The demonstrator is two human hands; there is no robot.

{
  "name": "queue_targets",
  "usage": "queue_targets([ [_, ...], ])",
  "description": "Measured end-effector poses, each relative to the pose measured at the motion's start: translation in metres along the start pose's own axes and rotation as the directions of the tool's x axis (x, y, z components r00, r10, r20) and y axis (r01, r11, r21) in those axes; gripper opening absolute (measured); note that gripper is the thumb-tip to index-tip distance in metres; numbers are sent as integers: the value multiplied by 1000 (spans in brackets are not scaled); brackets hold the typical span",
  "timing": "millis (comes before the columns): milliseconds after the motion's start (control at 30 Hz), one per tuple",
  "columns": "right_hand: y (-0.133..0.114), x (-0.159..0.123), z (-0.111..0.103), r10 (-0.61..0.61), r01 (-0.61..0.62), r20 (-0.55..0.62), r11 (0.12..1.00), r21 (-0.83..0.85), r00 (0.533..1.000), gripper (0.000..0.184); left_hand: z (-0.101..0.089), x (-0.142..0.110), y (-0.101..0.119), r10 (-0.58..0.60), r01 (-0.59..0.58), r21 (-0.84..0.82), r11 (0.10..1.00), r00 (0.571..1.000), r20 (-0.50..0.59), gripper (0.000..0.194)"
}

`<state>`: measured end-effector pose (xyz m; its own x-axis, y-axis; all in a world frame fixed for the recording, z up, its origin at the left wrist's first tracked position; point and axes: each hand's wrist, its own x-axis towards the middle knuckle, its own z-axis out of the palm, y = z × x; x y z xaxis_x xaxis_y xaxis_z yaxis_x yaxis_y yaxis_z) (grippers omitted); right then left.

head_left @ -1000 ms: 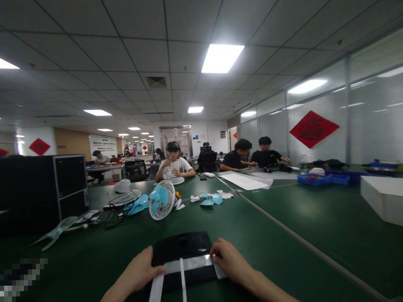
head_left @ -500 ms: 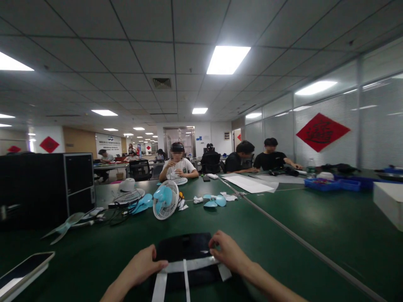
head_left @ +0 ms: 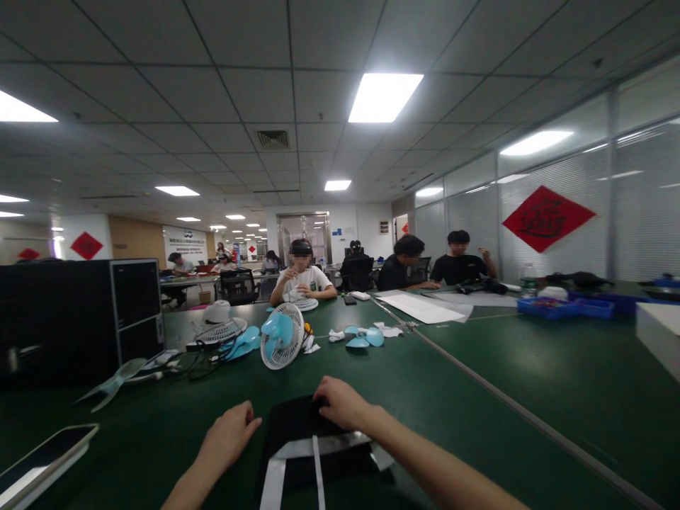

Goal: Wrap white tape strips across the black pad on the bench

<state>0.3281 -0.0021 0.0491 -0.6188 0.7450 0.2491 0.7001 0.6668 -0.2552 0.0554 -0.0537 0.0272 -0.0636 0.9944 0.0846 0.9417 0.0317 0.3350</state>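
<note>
Before me on the green table lies a black flat thing (head_left: 290, 423) of a kind I cannot make out, with whitish bands (head_left: 345, 444) across it and down its near side. My right hand (head_left: 343, 405) reaches over its far part, with curled fingers gripping at the dark surface; the fingertips are partly hidden. To the left of the black thing, my left hand (head_left: 228, 432) is raised slightly apart from it. Its fingers are loosely bent, a small gap shows between thumb and forefinger, and nothing is in them.
A small fan with blue blades (head_left: 281, 336), loose blue blades (head_left: 364, 336) and cables stand beyond my hands. On the left are a black computer case (head_left: 137, 308) and a phone-like device (head_left: 47, 457). Blue trays (head_left: 547, 309) sit far right. Several people sit around the table and behind.
My left hand has let go of the whitish band and drawn back left. My right hand has moved left from the band's right end to the black thing's far part.
</note>
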Motion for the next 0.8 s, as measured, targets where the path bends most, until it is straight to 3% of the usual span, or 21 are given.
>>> queue_targets([
  [267, 2, 13, 8, 60, -60, 5, 998, -17, 998, 30, -9, 8, -39, -52, 53, 59, 997, 998, -30, 19],
  [500, 8, 2, 0, 99, -97, -55, 994, 44, 994, 25, -8, 22, -75, -97, 95, 53, 994, 995, 34, 23],
  [667, 39, -25, -26, 227, -215, -179, 973, 87, 957, 25, 1, 29, -80, -81, 78, 41, 996, 993, 84, 25],
  [800, 82, -63, -59, 373, -358, -286, 928, 104, 883, 28, 6, 34, -84, -59, 58, 16, 998, 992, 108, 27],
])
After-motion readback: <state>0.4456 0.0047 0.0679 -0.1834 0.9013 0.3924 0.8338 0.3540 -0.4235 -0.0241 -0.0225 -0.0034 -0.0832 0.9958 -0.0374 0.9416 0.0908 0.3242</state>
